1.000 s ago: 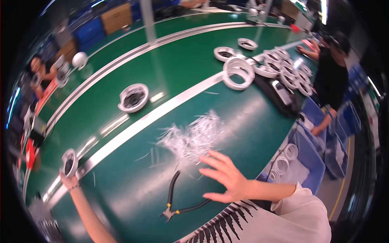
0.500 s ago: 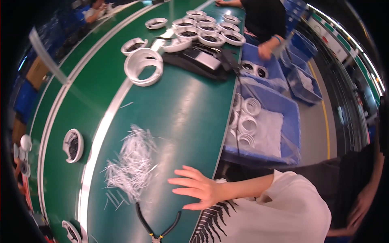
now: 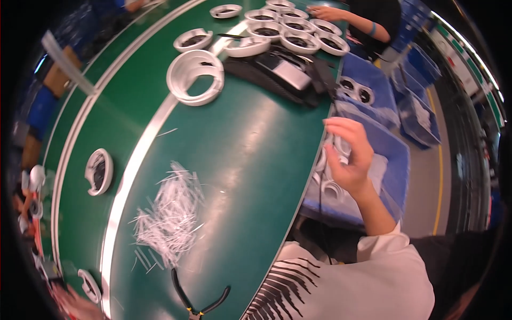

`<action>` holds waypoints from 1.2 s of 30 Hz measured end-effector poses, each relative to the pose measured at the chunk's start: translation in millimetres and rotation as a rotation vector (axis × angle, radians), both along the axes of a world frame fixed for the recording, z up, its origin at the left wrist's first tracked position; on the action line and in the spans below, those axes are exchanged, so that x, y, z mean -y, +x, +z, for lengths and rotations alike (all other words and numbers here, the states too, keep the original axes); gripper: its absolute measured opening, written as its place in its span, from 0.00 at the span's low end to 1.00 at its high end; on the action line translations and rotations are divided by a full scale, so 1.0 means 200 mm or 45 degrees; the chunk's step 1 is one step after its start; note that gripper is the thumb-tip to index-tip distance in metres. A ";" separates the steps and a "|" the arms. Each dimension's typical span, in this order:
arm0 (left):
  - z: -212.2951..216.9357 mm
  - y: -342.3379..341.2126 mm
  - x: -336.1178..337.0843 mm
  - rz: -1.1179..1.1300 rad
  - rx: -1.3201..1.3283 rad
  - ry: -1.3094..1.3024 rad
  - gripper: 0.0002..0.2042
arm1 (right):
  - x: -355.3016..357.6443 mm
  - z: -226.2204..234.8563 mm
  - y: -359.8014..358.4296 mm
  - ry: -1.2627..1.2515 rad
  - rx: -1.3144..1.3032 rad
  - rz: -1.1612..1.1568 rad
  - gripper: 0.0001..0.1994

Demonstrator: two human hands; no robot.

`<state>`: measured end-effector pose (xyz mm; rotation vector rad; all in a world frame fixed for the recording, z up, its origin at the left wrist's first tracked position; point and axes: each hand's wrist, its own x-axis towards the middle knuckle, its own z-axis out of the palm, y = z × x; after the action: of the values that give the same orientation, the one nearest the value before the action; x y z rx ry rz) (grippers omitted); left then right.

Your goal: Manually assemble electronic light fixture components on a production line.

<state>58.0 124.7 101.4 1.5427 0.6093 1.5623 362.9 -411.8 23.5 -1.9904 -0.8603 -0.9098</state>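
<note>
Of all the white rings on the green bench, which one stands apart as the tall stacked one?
The stack of white rings near the pale dividing strip, left of the black mat. It is tall and hollow; the others are flat single rings with dark centres.

Table: clippings at left, pliers before them, ring behind, bin at right.

A heap of white clippings, black-handled pliers and a stack of white rings on the green bench.
</note>
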 end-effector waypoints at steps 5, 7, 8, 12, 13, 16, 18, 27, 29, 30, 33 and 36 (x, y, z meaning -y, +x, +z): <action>-0.06 0.54 0.64 -0.475 -0.073 0.051 0.22 | -0.62 -0.04 0.47 -0.495 0.195 0.336 0.24; -0.05 0.53 0.74 -0.625 -0.132 0.153 0.22 | -0.81 -0.13 0.74 -0.702 0.433 0.144 0.25; -0.04 0.48 0.78 -0.583 -0.173 0.194 0.22 | -0.90 -0.13 0.79 -0.959 0.044 0.086 0.22; -0.08 0.17 0.76 -0.359 -0.281 0.354 0.23 | -1.04 -0.16 0.85 -1.210 -0.208 0.075 0.11; -0.10 0.10 0.75 -0.290 -0.313 0.361 0.23 | -1.03 -0.15 0.81 -1.095 -0.156 0.092 0.09; -0.15 0.06 0.75 -0.355 -0.365 0.169 0.20 | -1.02 -0.11 0.76 -1.031 -0.036 0.153 0.08; -0.15 0.12 0.74 -0.514 -0.386 0.012 0.19 | -1.08 -0.02 0.61 -0.927 0.116 0.229 0.08; -0.18 0.14 0.81 -0.995 0.154 -0.978 0.33 | -1.49 0.22 -0.62 -0.532 0.916 1.334 0.05; -0.23 -0.01 0.78 -0.790 0.045 -1.017 0.30 | -1.56 0.15 -0.73 -0.489 0.916 1.395 0.05; -0.24 -0.08 0.81 -0.649 0.051 -1.057 0.29 | -1.58 0.11 -0.78 -0.512 0.875 1.470 0.06; -0.28 -0.31 0.78 -0.447 -0.058 -1.052 0.25 | -1.60 0.07 -0.93 -0.422 0.835 1.751 0.14; -0.35 -0.51 0.73 -0.330 -0.097 -1.157 0.21 | -1.51 0.09 -0.93 -0.471 0.765 1.908 0.14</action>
<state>-44.0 -21.7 30.6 0.9260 0.9476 0.8282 177.9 -108.9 41.3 -0.7274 -2.4420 -0.3705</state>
